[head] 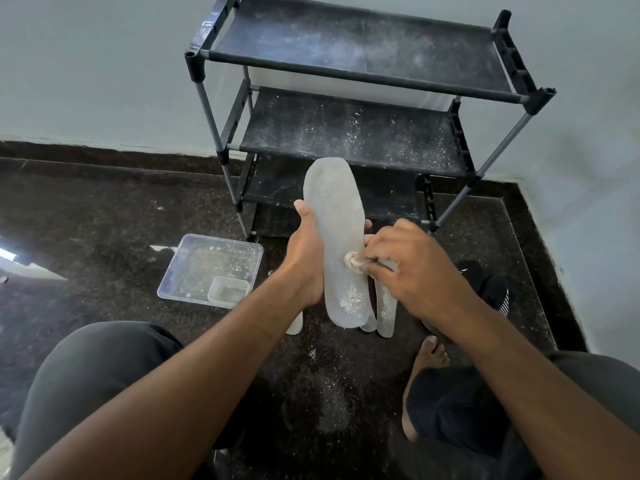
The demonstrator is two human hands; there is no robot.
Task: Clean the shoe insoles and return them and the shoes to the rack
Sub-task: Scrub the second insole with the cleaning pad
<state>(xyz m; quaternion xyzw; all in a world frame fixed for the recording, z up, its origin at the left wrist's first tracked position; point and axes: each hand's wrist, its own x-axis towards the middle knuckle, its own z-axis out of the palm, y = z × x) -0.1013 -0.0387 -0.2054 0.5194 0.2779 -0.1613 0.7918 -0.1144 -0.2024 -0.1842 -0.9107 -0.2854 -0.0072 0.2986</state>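
Observation:
My left hand (304, 258) grips a pale grey insole (334, 216) by its left edge and holds it upright above the floor, toe end up. White powder clings to its heel end. My right hand (408, 265) presses a small wad of cloth (351, 260) against the middle of the insole. Other insoles (386, 311) lie on the floor just behind and below the held one, partly hidden. Black shoes (491, 282) sit on the floor to the right, behind my right wrist. The black shoe rack (346, 133) stands against the wall with dusty, bare shelves.
A clear plastic tray (194, 265) with a small tub (228, 289) in its near corner lies on the dark floor at the left. White powder is scattered over the floor. My knees and a bare foot (427, 358) fill the lower part of the view.

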